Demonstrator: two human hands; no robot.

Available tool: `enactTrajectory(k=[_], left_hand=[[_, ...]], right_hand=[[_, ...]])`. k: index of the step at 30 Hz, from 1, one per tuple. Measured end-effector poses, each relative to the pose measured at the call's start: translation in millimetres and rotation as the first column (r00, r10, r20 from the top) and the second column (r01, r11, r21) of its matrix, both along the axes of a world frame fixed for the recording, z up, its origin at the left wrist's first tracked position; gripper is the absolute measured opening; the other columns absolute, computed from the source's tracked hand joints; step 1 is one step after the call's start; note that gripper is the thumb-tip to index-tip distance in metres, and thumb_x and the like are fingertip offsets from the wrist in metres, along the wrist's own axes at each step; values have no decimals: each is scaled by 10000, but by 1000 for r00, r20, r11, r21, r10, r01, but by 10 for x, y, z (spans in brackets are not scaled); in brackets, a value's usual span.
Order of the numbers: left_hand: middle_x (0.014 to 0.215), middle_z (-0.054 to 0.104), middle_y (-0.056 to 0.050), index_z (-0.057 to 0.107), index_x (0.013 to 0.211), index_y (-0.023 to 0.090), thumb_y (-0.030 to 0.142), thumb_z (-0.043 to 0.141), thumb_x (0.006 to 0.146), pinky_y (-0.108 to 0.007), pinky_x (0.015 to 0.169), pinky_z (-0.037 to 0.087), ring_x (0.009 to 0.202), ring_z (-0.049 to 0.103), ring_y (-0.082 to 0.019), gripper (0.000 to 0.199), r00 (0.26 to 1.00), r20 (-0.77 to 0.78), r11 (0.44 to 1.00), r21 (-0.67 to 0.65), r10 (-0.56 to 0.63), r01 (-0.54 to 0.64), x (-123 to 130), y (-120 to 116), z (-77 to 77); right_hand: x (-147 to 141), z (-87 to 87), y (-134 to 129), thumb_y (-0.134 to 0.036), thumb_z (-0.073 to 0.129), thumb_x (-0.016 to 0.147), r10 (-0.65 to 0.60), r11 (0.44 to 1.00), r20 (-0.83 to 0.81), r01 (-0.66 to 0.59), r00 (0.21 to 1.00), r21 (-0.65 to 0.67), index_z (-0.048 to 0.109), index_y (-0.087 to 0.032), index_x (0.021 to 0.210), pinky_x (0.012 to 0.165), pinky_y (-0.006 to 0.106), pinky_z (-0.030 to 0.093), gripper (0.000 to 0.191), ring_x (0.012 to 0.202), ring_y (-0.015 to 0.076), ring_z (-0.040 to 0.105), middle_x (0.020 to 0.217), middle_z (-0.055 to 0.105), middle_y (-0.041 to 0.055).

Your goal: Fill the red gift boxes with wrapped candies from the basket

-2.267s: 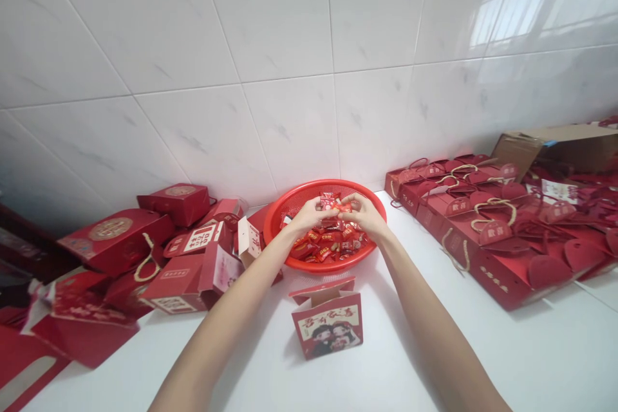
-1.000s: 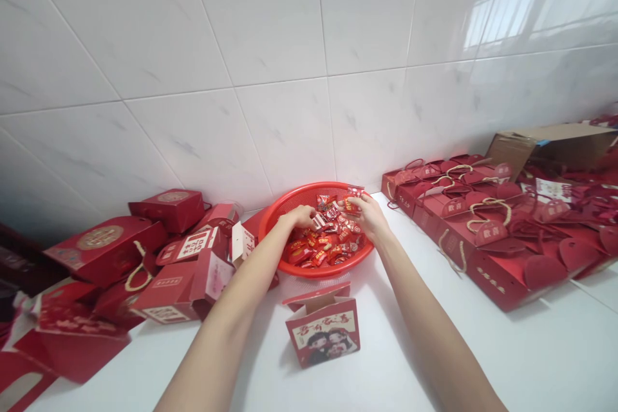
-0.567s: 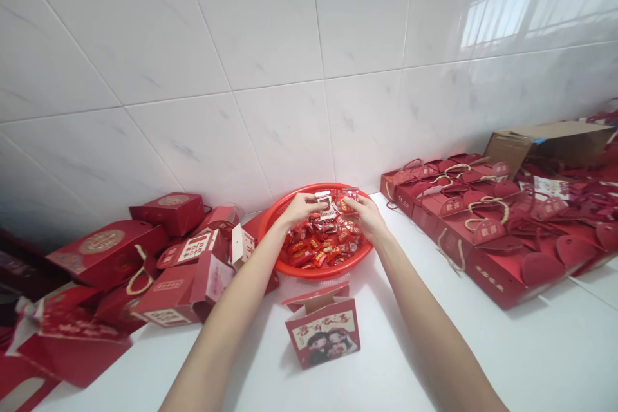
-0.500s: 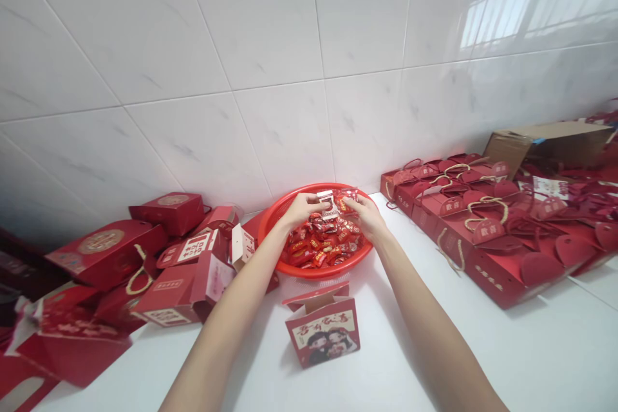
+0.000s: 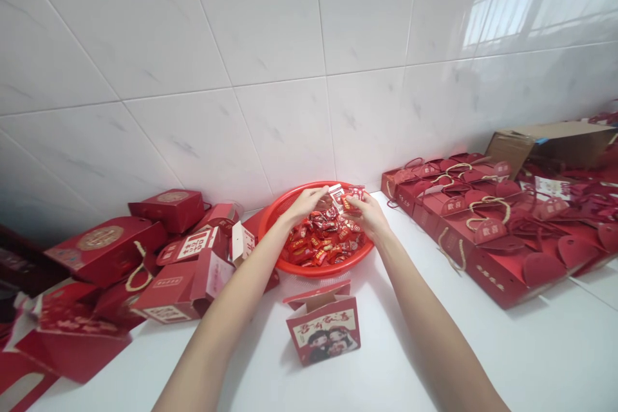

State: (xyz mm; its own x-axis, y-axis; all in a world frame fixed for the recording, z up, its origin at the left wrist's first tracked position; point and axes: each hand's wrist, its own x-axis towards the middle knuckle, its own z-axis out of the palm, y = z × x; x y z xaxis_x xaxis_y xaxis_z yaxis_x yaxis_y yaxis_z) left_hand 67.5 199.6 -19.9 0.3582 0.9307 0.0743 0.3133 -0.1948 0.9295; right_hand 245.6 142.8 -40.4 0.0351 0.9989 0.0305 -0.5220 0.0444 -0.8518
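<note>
A red plastic basket (image 5: pixel 266 241) holds many red-wrapped candies (image 5: pixel 318 250). Above its far right part, my right hand (image 5: pixel 371 214) is closed on a red candy packet (image 5: pixel 356 192). A white candy packet (image 5: pixel 337 195) lies against that one, seemingly in the same grip. My left hand (image 5: pixel 306 205) is over the basket's left half, fingers stretched out, their tips right beside the white packet; whether they touch it I cannot tell. In front of the basket stands an open red gift box (image 5: pixel 324 335) with a cartoon couple on its face.
Red gift boxes (image 5: pixel 168 290) are piled on the left, some with rope handles. On the right, rows of closed red boxes (image 5: pixel 463 225) stand by the wall, with a cardboard carton (image 5: pixel 512 148) behind. The white table (image 5: pixel 545 360) meets a tiled wall (image 5: pixel 284 122).
The white packet has shifted right and tilted, away from my left fingers and against the red packet. My left fingers have straightened; my right hand has moved slightly right.
</note>
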Motion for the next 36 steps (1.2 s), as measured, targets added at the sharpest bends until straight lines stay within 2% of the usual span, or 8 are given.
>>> enactTrajectory(k=[7,10,12,16,22,30,33,36], left_hand=[[855,729,-63,719,806,127,288,698,817,-315,806,524,866,679,-220,162,958,-285,999,-1,39,-41,-125,333,-139],[1048,696,-64,691,1003,139,318,668,901,-378,859,549,966,659,-225,208,924,-381,1000,-8,19,-24,-68,380,-249],[1195,643,-81,633,1167,164,350,614,950,-415,878,562,1028,644,-227,287,919,-394,1000,-8,4,-7,-14,374,-305],[1261,608,-92,596,1244,186,353,611,952,-424,891,561,1078,631,-239,336,942,-336,999,36,4,9,26,343,-313],[1025,749,-88,738,974,121,330,688,843,-377,913,522,980,678,-249,252,985,-170,989,150,20,5,-29,275,-55],[1040,761,-131,739,989,119,441,788,683,-386,895,537,963,701,-260,447,997,37,978,201,-62,53,134,-172,3],[1015,756,-124,693,1096,123,429,821,653,-381,878,547,941,705,-246,553,994,74,983,169,-84,70,117,-228,6],[1107,737,-129,628,1223,133,427,729,754,-363,899,539,998,696,-231,562,996,-44,987,133,-84,89,8,-166,35]], right_hand=[[-50,-20,-19,-274,772,615,-61,994,180,43,982,101,662,-188,795,690,288,551,228,735,175,674,759,716,3],[-51,-33,-6,-286,767,613,-176,980,145,160,974,115,616,-205,783,697,276,545,241,754,173,683,756,712,-12],[-44,-33,4,-294,769,620,-166,985,109,160,980,62,587,-217,809,648,279,549,273,719,180,695,752,713,-15],[-37,-16,16,-291,780,630,-106,994,76,105,991,25,577,-218,838,589,293,562,300,667,198,707,744,726,7],[-31,-26,46,-311,822,623,-126,992,-2,126,992,13,636,-201,786,662,293,593,270,739,181,693,777,734,19],[21,12,20,-309,871,630,43,999,-143,-39,989,33,685,-216,806,756,340,597,272,765,183,697,784,741,5],[35,14,19,-327,867,637,55,998,-153,-49,987,44,674,-215,781,772,365,599,266,748,189,695,744,732,1],[45,-5,40,-320,857,642,7,1000,-166,-3,986,25,672,-214,786,800,388,600,257,775,196,699,767,737,4]])
